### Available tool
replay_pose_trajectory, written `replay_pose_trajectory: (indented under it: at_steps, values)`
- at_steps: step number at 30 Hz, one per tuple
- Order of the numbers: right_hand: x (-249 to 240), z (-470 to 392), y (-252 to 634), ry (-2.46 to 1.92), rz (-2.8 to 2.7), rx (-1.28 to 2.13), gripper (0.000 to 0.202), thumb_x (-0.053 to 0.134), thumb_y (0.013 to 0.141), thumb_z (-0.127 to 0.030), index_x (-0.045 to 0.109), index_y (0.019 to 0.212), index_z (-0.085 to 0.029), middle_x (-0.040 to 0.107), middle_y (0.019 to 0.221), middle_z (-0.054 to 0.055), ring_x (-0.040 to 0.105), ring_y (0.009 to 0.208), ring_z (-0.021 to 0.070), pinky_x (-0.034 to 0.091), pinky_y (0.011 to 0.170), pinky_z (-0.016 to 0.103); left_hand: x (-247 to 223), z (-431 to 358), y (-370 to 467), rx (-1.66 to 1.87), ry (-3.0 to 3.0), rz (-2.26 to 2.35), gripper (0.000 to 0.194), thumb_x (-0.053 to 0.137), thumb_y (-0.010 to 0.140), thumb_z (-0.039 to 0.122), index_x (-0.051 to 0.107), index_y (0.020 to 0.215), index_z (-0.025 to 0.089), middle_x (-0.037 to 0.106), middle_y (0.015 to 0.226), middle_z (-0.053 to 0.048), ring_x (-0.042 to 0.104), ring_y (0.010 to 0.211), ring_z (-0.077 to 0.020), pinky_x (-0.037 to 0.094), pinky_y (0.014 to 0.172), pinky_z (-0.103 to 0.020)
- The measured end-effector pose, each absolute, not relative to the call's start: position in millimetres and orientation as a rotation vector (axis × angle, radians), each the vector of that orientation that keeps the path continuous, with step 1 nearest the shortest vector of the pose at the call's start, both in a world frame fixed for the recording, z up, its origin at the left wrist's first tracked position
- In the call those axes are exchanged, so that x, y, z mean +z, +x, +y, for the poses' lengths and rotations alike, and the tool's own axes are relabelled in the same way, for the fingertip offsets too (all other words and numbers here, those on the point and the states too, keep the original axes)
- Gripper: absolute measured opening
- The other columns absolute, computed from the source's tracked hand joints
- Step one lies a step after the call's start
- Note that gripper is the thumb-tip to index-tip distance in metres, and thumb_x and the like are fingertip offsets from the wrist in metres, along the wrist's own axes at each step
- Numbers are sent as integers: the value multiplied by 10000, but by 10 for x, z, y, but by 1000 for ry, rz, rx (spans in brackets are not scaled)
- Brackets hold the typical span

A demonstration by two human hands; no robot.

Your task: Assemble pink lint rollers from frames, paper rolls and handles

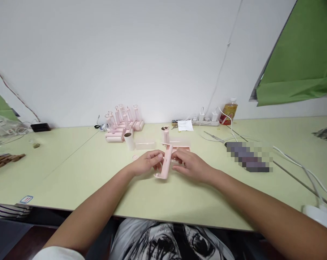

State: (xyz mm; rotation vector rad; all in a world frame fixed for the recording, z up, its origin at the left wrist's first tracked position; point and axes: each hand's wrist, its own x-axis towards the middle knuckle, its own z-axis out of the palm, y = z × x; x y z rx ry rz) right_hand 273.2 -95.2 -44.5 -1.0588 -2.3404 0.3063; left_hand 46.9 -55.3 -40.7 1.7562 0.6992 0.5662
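Centrally, over the worktop (84,184), a tilted pink holder (167,162) sits between the hands: the left hand (148,161), fingers curled, grips its nine o'clock edge; the right hand (192,165) is half open at three o'clock, its hold impossible to tell. From the holder, a pink handle (167,137) stands at twelve, a white roll (130,143) at ten, a bottle (228,113) at two.

Toward the pale green surface's (84,180) back edge stand about seven pale pink plastic handles (125,120) with heart-shaped loops, overlapping too much for a sure count; one matching handle (167,137) stands nearer the front edge. Two white tubes (130,142) with dark openings, one curved pink plastic shell (167,162), two white plug-in chargers (214,116), one amber-filled bottle (228,112).
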Motion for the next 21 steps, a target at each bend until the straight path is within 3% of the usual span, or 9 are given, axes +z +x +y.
replay_pose_trajectory:
  at_steps: [3,9,14,21]
  values:
    - [-495,-957,2693,-943,-2266,372,202,592,851,-212,493,1027,-214,567,924,48,511,779,174,406,685,288,-414,-627,553,597,1602,576,426,522,861,561,577,914,142,548,717,-4,506,617,-93,407,598,-216]
    - [-556,-966,2661,-979,-2180,554,301,624,838,-265,427,1059,-212,567,894,27,518,735,155,390,632,263,-395,-660,563,550,1402,484,370,676,795,455,556,967,150,665,730,-44,622,615,-128,476,604,-235]
    - [-492,-1012,2651,-1072,-2366,584,168,586,867,-329,493,865,-190,532,713,-10,462,627,130,325,580,247,-412,-623,483,431,1328,385,366,686,797,413,506,1001,168,693,733,-59,672,584,-175,502,550,-254]
    - [-437,-972,2679,-1190,-2417,481,228,556,879,-350,450,750,-195,523,684,-12,444,614,128,284,576,249,-412,-607,409,438,1319,250,380,669,794,424,448,1004,198,650,664,-23,644,487,-179,481,458,-246]
